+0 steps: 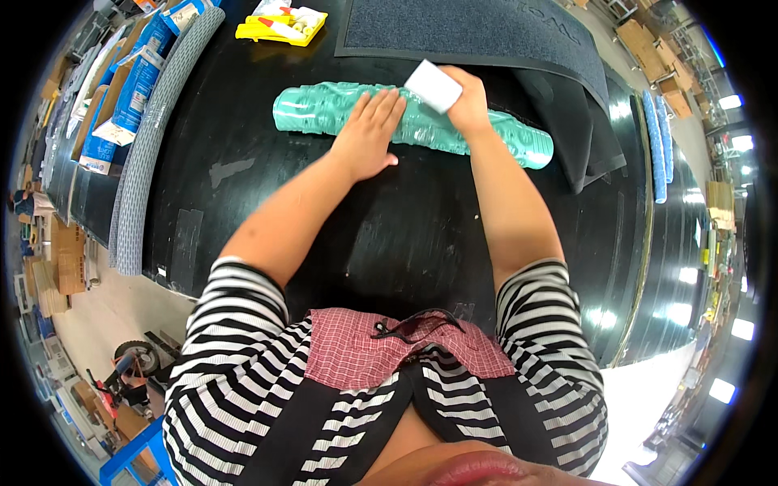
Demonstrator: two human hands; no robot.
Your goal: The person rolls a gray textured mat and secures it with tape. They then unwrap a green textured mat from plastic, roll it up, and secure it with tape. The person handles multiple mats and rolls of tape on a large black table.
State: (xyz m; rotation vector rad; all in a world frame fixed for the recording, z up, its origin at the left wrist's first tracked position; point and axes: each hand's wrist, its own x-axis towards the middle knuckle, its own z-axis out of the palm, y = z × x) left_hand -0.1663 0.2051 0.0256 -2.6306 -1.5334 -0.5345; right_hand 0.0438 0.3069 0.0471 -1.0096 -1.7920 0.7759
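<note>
A long teal roll in shiny clear wrap lies across the black table. My left hand rests flat on its middle, fingers stretched out. Just to the right, my right hand grips a small white rectangular block, held over the roll. What the block is made of cannot be made out; part of it is hidden by the fingers. The right end of the roll shows past my right wrist.
A dark grey mat with black edging lies at the back, one corner folded over. A yellow tray with small items stands back left. Grey patterned rolls and blue boxes line the left edge; blue rolls lie right.
</note>
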